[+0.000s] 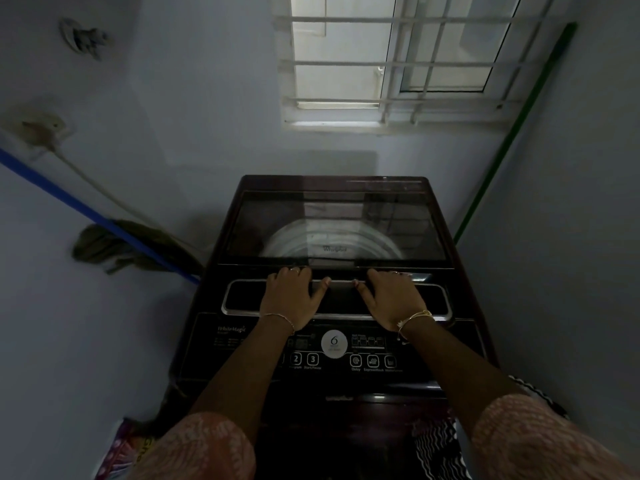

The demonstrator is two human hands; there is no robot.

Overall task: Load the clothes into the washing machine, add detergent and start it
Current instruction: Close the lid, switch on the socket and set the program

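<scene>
Glossy dark plastic washing machine [332, 341], reflective glass lid [332, 226], matt painted wall [207, 116], patterned cloth sleeves [540, 441]

Quick count from my feed: one washing machine [332, 271], top-loader, with one glass lid [332, 226]. Two hands on it, left hand [292, 299] and right hand [393, 297]. One bracelet [277, 318] on the left wrist; the right wrist [414, 318] has what looks like two, hard to separate. Two pink patterned sleeves [204, 448]. One barred window [394, 60]. Two long poles leaning on the walls: one blue [86, 211], one green [519, 133]. One olive rag [114, 245] on the blue one. I can make out two numbered buttons [304, 359] and three icon buttons [372, 361] on the panel, plus one round sticker [334, 343].
</scene>
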